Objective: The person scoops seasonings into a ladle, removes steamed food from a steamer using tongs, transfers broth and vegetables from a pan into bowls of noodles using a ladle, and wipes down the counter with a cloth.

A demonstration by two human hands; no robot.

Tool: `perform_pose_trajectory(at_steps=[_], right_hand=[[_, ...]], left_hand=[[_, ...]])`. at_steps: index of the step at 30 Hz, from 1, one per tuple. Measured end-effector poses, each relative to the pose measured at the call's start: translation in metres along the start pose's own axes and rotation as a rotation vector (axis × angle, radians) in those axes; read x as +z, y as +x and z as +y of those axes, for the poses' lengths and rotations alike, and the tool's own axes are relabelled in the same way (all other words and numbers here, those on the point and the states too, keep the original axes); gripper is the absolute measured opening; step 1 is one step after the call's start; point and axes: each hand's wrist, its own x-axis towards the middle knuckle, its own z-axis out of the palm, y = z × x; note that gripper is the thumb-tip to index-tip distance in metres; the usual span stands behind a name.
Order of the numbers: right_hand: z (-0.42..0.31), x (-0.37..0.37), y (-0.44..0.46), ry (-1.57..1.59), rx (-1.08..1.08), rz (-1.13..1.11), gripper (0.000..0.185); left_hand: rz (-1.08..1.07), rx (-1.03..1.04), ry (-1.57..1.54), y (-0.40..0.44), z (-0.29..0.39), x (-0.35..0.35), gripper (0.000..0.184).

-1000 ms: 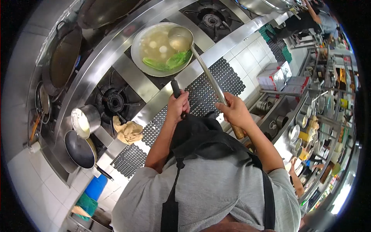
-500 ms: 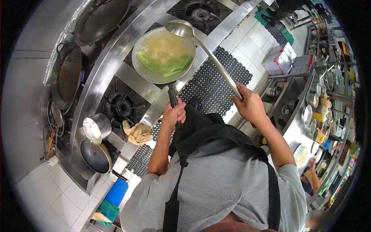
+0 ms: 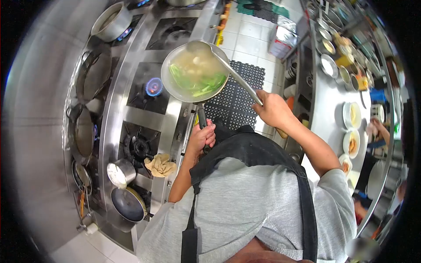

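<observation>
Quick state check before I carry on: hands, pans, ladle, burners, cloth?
Soup pan: broth and greens inside, off the lit burner
Left hand: closed on its handle
Right hand: gripping ladle
Lit burner: blue flame, uncovered
Burner beside cloth: no visible flame
Cloth: crumpled
Black pan: looks empty

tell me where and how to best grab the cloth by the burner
Probably by the bunched folds at the middle of the cloth, coming down from the person's side: it lies crumpled, so raised ridges offer something to pinch, and that side avoids the burner. The left hand looks nearest, but is gripping the pan's handle.
</observation>
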Motion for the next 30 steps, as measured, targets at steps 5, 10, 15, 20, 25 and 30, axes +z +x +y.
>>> perform_pose_trajectory(at_steps=[5,10,15,20,25,30], right_hand=[[0.032,-0.012,-0.049,0.663,0.315,-0.254,0.023],[0.065,-0.028,-0.097,1.241,0.528,-0.279,0.024],[0.086,-0.038,-0.152,1.609,0.631,-0.261,0.03],[0.082,-0.055,-0.194,1.775,0.665,-0.191,0.032],[0.069,-0.076,-0.218,1.706,0.744,0.005,0.031],[0.066,-0.09,-0.241,1.863,0.788,0.17,0.026]], left_hand=[[-0.159,-0.107,0.083,0.016,-0.029,0.036,0.021],[-0.284,-0.242,0.19,0.031,-0.053,0.069,0.021],[-0.407,-0.352,0.253,0.051,-0.063,0.1,0.022],[-0.53,-0.447,0.356,0.078,-0.059,0.122,0.023],[-0.629,-0.518,0.54,0.104,-0.042,0.153,0.021],[-0.799,-0.613,0.656,0.157,-0.037,0.161,0.018]])
